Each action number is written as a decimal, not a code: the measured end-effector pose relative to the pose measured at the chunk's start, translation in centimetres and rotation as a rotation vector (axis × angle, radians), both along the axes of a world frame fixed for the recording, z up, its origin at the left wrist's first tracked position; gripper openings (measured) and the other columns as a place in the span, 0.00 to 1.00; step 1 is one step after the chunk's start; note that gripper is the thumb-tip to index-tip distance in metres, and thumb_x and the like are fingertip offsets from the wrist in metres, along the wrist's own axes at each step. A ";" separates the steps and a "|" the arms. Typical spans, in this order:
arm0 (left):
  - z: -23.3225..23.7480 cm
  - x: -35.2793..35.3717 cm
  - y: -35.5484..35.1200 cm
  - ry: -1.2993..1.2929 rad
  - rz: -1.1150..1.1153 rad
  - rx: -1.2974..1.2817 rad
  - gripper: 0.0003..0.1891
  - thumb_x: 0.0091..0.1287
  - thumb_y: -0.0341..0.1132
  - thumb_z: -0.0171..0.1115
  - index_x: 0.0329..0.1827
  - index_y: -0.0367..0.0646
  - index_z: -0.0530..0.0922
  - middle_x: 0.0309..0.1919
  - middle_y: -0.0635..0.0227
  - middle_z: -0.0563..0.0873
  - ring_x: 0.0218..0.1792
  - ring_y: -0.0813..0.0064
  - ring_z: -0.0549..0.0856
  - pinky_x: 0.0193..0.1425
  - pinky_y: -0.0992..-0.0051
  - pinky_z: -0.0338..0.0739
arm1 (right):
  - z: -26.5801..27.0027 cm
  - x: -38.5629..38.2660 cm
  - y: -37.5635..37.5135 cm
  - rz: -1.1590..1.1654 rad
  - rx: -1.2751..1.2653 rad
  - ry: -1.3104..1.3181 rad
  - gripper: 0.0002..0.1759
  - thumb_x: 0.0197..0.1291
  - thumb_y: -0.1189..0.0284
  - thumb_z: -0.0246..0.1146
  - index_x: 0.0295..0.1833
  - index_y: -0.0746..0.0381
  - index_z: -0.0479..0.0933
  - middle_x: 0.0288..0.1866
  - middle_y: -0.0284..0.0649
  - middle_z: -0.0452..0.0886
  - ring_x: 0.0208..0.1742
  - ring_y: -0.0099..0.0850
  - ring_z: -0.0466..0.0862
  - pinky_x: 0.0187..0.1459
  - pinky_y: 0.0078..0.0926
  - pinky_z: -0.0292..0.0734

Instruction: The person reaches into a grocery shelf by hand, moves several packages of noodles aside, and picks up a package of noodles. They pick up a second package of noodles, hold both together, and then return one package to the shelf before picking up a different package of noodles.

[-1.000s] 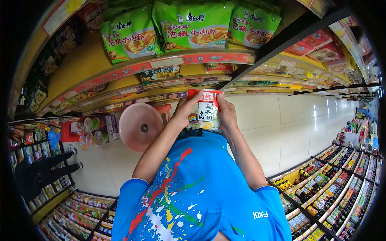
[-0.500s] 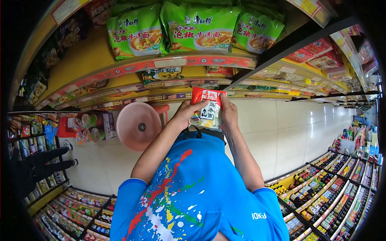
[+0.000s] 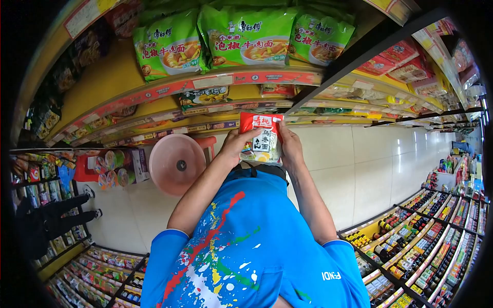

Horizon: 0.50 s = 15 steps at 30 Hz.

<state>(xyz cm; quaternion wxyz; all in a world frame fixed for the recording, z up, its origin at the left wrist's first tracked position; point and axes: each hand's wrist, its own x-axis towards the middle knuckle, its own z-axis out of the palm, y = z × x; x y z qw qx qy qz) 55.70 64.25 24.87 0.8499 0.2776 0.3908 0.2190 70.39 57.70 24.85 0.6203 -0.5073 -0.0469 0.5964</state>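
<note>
Near store shelves (image 3: pixel 115 84), left hand (image 3: pixel 234 146) and right hand (image 3: pixel 291 147), part-curled, grip the noodle packet (image 3: pixel 262 139) between them by its sides

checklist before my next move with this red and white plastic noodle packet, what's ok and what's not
1. Left hand on the red and white plastic noodle packet: ok, thumb across its front.
2. Right hand supporting it: ok, at its right edge.
3. Printed front visible: ok.
4. Packet apart from the shiny green noodle bags: ok.
5. A hand free: not ok, both hold the packet.
6. Back seal intact: cannot tell, hidden.
</note>
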 end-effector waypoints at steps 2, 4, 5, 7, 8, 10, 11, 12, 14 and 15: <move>-0.1 -0.1 0.0 -0.010 0.010 -0.011 0.16 0.58 0.34 0.64 0.49 0.39 0.77 0.40 0.64 0.84 0.38 0.74 0.85 0.42 0.73 0.80 | -0.1 0.0 -0.3 0.017 0.014 0.024 0.21 0.67 0.59 0.51 0.45 0.68 0.76 0.41 0.44 0.82 0.37 0.27 0.82 0.40 0.23 0.77; -0.4 -0.1 0.1 -0.021 0.018 -0.021 0.16 0.58 0.34 0.64 0.49 0.39 0.77 0.40 0.64 0.84 0.38 0.73 0.85 0.42 0.72 0.80 | -0.2 0.0 -0.6 0.014 0.014 0.028 0.21 0.67 0.59 0.50 0.46 0.69 0.76 0.42 0.45 0.82 0.38 0.28 0.82 0.42 0.23 0.77; -0.6 -0.1 0.1 -0.043 0.038 -0.032 0.16 0.58 0.34 0.64 0.49 0.39 0.77 0.40 0.63 0.84 0.39 0.73 0.85 0.42 0.72 0.80 | -0.1 0.0 -0.8 0.017 0.013 0.031 0.22 0.68 0.59 0.50 0.47 0.69 0.75 0.44 0.45 0.81 0.39 0.28 0.82 0.44 0.23 0.76; -0.7 -0.2 0.3 -0.063 0.049 -0.040 0.16 0.58 0.33 0.64 0.49 0.39 0.77 0.40 0.63 0.84 0.39 0.73 0.85 0.42 0.71 0.81 | 0.0 -0.2 -1.3 0.018 0.016 0.031 0.21 0.67 0.59 0.51 0.46 0.69 0.76 0.42 0.43 0.82 0.37 0.27 0.81 0.42 0.22 0.75; -0.6 -0.3 0.4 -0.059 0.056 -0.041 0.16 0.58 0.34 0.64 0.49 0.39 0.77 0.40 0.63 0.84 0.39 0.72 0.85 0.42 0.71 0.81 | 0.0 -0.3 -1.6 0.025 0.016 0.031 0.21 0.67 0.59 0.52 0.44 0.69 0.76 0.40 0.42 0.82 0.36 0.25 0.81 0.41 0.21 0.75; -0.3 -0.2 0.5 -0.083 0.092 -0.024 0.15 0.59 0.34 0.63 0.48 0.40 0.77 0.40 0.63 0.84 0.38 0.71 0.85 0.41 0.70 0.81 | -0.6 -0.3 -2.2 0.049 0.021 -0.028 0.19 0.66 0.60 0.54 0.42 0.68 0.77 0.37 0.39 0.82 0.34 0.23 0.80 0.39 0.19 0.73; -0.7 -0.1 0.6 -0.081 0.084 -0.022 0.15 0.59 0.34 0.63 0.48 0.40 0.77 0.40 0.63 0.84 0.38 0.71 0.85 0.41 0.70 0.81 | -0.8 -0.2 -2.6 0.081 0.023 -0.088 0.18 0.65 0.61 0.56 0.40 0.68 0.78 0.35 0.37 0.82 0.33 0.20 0.79 0.37 0.18 0.72; -1.1 -0.2 0.7 -0.086 0.092 -0.028 0.15 0.60 0.34 0.63 0.48 0.40 0.77 0.40 0.63 0.84 0.38 0.71 0.85 0.41 0.70 0.81 | -0.8 -0.3 -2.8 0.134 0.067 -0.095 0.12 0.63 0.67 0.58 0.41 0.67 0.78 0.36 0.37 0.82 0.35 0.20 0.79 0.39 0.18 0.73; -1.8 -0.3 0.8 -0.103 0.094 -0.027 0.14 0.60 0.33 0.62 0.48 0.40 0.76 0.39 0.63 0.84 0.38 0.71 0.85 0.40 0.69 0.81 | -0.5 -0.5 -3.1 0.132 0.065 -0.198 0.11 0.61 0.69 0.60 0.40 0.67 0.78 0.35 0.36 0.82 0.33 0.19 0.78 0.38 0.18 0.73; -1.8 -0.3 0.9 -0.100 0.087 -0.026 0.14 0.60 0.33 0.62 0.48 0.40 0.76 0.39 0.63 0.84 0.38 0.71 0.85 0.40 0.69 0.81 | -0.4 -0.6 -3.1 0.138 0.060 -0.302 0.09 0.60 0.71 0.61 0.38 0.67 0.78 0.33 0.35 0.82 0.32 0.18 0.78 0.38 0.17 0.72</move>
